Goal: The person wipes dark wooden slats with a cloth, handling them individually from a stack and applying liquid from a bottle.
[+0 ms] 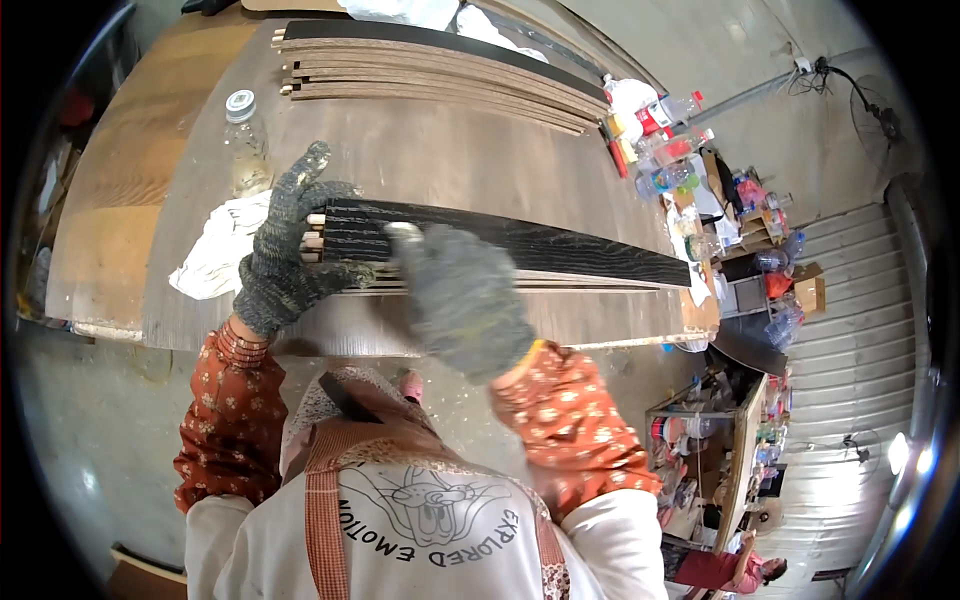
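Note:
A bundle of long wooden slats (590, 250) lies across the near part of the table, its top face black with pale grain. Pale dowel pegs stick out of its left end. My left hand (285, 235), in a dark knitted glove, spans that end, thumb along the near side and fingers at the far side, one finger raised. Above the black face is my right hand (460, 295), gloved too and smeared by motion. A pale spot shows at its fingertip; whether that is glove or a small object is unclear.
A second row of slats (430, 80) lies at the table's far side. Left of the bundle are a clear lidded bottle (245, 140) and a white crumpled cloth (222, 250). Plastic bottles (675, 148) crowd the right edge. Further right, a person (715, 568) stands by cluttered shelves.

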The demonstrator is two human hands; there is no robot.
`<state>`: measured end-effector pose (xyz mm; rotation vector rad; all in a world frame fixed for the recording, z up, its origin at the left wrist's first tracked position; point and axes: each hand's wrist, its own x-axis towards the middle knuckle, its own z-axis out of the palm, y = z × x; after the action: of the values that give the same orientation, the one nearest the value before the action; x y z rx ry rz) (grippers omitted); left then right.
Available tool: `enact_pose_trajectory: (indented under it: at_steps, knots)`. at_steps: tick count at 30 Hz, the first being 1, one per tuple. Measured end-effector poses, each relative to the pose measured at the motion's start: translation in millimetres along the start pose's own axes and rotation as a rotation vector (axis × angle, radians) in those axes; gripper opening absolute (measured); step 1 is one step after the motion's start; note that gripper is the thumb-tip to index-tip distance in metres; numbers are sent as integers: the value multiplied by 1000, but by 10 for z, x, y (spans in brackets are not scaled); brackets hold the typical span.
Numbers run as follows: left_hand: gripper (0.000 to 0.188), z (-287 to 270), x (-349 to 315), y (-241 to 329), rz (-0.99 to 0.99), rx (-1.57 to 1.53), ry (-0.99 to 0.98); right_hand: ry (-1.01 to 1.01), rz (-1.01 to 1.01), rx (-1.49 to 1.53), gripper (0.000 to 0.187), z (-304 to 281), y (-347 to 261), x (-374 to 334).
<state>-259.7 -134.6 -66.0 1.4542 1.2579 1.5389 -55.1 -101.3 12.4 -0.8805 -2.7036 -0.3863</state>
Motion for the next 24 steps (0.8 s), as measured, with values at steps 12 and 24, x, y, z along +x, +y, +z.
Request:
enact_pose_trajectory:
  at_steps: [12, 24]
  knots:
    - [97, 110, 0, 89, 47, 19, 38, 85, 225, -133, 22, -238, 1918, -1305]
    - [102, 97, -21, 183, -15, 52, 64, -157, -550, -374, 38, -212, 2096, -916]
